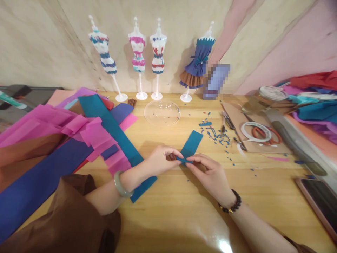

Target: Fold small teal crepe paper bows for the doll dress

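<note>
A small teal strip (192,143) could tear or crease crooked if it is pulled unevenly.
From where I stand, the left hand (160,160) and the right hand (209,174) are both nearly closed, thumb and fingertips pinching the teal strip's near end between them, above the wooden tabletop (163,211). A slack pinch, I'd say, could let the gathered part spring open. The piece looks matte and paper-like, flat at its far end, bunched narrow at the fingers; loose scraps (219,137) lie near it on the right.
</note>
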Demonstrator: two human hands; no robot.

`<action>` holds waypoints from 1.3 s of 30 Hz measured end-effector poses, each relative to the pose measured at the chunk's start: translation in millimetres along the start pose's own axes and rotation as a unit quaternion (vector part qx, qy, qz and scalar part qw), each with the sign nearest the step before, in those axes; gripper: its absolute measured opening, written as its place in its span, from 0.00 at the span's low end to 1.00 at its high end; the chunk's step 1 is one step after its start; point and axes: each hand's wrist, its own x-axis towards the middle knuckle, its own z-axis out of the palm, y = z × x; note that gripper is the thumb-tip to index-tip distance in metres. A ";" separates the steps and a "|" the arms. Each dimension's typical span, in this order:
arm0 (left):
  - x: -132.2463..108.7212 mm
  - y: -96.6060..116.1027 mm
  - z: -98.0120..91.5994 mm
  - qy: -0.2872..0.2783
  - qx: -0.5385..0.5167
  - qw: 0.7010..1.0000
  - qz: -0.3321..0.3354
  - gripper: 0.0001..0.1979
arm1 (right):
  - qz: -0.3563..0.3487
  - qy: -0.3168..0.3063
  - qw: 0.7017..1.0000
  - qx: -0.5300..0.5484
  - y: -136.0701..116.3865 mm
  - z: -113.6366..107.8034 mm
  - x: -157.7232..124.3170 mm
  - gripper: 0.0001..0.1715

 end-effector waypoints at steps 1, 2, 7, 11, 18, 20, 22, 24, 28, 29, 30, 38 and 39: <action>0.2 0.0 -0.4 0.002 0.008 1.000 0.000 0.07 | -0.001 0.001 1.000 -0.001 -0.1 -0.3 0.1 0.03; 0.5 0.2 -0.8 0.005 0.015 1.000 -0.001 0.07 | -0.002 0.001 1.000 -0.002 -0.3 -0.5 0.1 0.03; 0.9 4.1 -2.9 0.019 0.049 0.999 0.002 0.07 | 0.007 0.004 1.000 -0.005 -1.6 -1.2 0.4 0.03; 0.6 5.6 -3.3 0.013 0.048 0.999 0.013 0.07 | 0.016 0.001 1.000 -0.002 -2.9 -2.1 1.1 0.04; 1.3 3.0 -3.2 0.015 0.001 1.000 -0.012 0.12 | 0.024 0.006 1.000 0.000 -2.4 -3.1 1.2 0.03; 1.7 2.1 -3.6 0.018 -0.006 1.000 -0.014 0.12 | 0.018 0.008 1.000 0.004 -1.8 -3.1 1.1 0.03; 1.9 1.3 -3.9 0.019 0.001 1.000 -0.018 0.10 | 0.011 0.008 1.000 0.006 -1.4 -3.0 1.0 0.03; 1.8 1.1 -4.1 0.021 0.017 0.999 -0.018 0.09 | 0.007 0.007 1.000 0.006 -1.2 -3.1 1.2 0.03; 1.0 3.4 -4.5 0.023 0.052 0.998 -0.004 0.08 | 0.013 0.004 1.000 0.000 -1.9 -3.4 1.8 0.04; 0.8 4.4 -4.7 0.022 0.061 0.998 0.000 0.07 | 0.016 0.003 1.000 -0.001 -2.3 -3.4 1.9 0.04; 0.7 5.4 -5.0 0.022 0.069 0.997 0.005 0.07 | 0.017 0.003 1.000 0.000 -2.6 -3.5 2.0 0.04; 0.8 6.9 -7.3 0.014 0.093 0.995 0.039 0.05 | 0.035 0.001 0.999 0.013 -2.6 -5.3 2.2 0.04; 0.8 6.7 -7.5 0.012 0.095 0.995 0.041 0.05 | 0.036 0.000 0.999 0.016 -2.4 -5.5 2.4 0.04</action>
